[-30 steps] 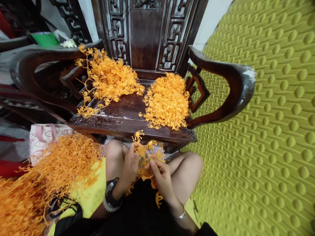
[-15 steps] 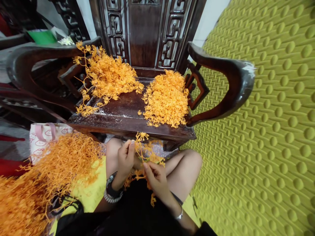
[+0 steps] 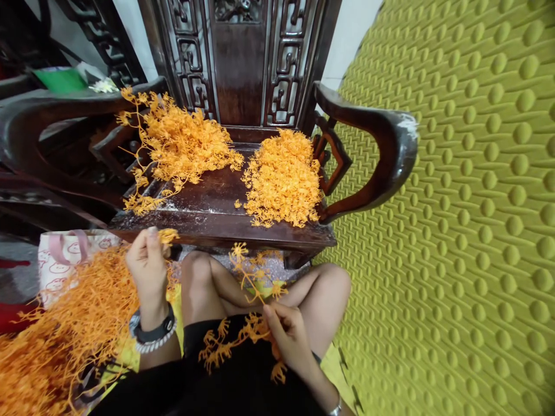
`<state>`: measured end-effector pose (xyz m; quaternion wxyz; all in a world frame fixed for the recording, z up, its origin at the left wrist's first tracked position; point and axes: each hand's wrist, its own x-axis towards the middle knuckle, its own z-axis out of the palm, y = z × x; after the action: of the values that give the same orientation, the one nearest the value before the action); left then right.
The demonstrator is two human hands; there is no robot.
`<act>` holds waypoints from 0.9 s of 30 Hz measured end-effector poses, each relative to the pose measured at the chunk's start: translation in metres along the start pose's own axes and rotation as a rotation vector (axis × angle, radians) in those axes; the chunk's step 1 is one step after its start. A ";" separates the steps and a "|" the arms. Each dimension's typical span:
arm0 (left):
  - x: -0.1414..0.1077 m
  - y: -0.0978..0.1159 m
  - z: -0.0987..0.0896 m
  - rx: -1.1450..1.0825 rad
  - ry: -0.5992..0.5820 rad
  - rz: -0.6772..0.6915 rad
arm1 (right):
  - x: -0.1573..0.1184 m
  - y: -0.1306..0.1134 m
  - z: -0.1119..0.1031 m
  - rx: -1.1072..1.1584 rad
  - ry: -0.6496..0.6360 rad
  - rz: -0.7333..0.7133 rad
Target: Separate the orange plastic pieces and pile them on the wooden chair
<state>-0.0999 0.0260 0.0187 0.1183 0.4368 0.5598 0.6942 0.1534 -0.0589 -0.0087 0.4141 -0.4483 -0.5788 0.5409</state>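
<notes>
My left hand (image 3: 148, 263), with a dark watch and a beaded bracelet at its wrist, is raised near the chair's front left edge, fingers closed on a small orange piece (image 3: 168, 235). Over my lap, my right hand (image 3: 288, 335) pinches a branching orange strand (image 3: 249, 276) whose spidery tips spread upward and down to the left over my dark clothing. On the dark wooden chair seat (image 3: 212, 193) lie two orange heaps: a looser, branching one (image 3: 182, 138) at the left and a compact pile of small pieces (image 3: 284, 179) at the right.
Long orange strands (image 3: 82, 312) are heaped on the floor at the left, against a white bag (image 3: 56, 260) with pink handles. Curved armrests (image 3: 399, 156) flank the seat. A green container (image 3: 60, 80) stands at the upper left. Yellow bumpy matting (image 3: 468, 231) spans the right.
My left hand has moved left, away from the strand, with a small orange piece in its fingers. My right hand still pinches the strand, slightly lower. The view has shifted a little.
</notes>
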 end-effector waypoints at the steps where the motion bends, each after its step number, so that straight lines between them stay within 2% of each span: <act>1: -0.002 0.002 0.007 0.007 -0.060 0.003 | 0.002 0.000 0.000 0.003 0.028 -0.007; 5: -0.013 0.001 0.053 0.074 -0.289 0.024 | 0.010 0.001 0.001 0.009 0.165 -0.040; 9: -0.009 -0.010 0.103 0.185 -0.434 0.081 | 0.010 0.002 -0.007 -0.002 0.293 -0.056; 13: -0.004 -0.024 0.149 0.266 -0.511 0.164 | 0.007 0.006 -0.022 -0.015 0.405 -0.055; 16: -0.008 -0.032 0.174 0.317 -0.518 0.206 | 0.006 0.011 -0.034 -0.018 0.491 -0.054; 20: -0.016 -0.039 0.185 0.383 -0.488 0.238 | 0.006 0.018 -0.046 -0.038 0.581 -0.073; 24: -0.016 -0.043 0.177 0.431 -0.474 0.253 | 0.009 0.020 -0.050 -0.041 0.597 -0.060; 27: -0.013 -0.050 0.170 0.443 -0.538 0.254 | 0.013 0.018 -0.049 -0.033 0.574 -0.038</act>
<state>0.0173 0.1489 -0.0329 0.0766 0.6846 0.5867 0.4258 0.1985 -0.0340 -0.0233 0.5639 -0.5787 -0.4550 0.3744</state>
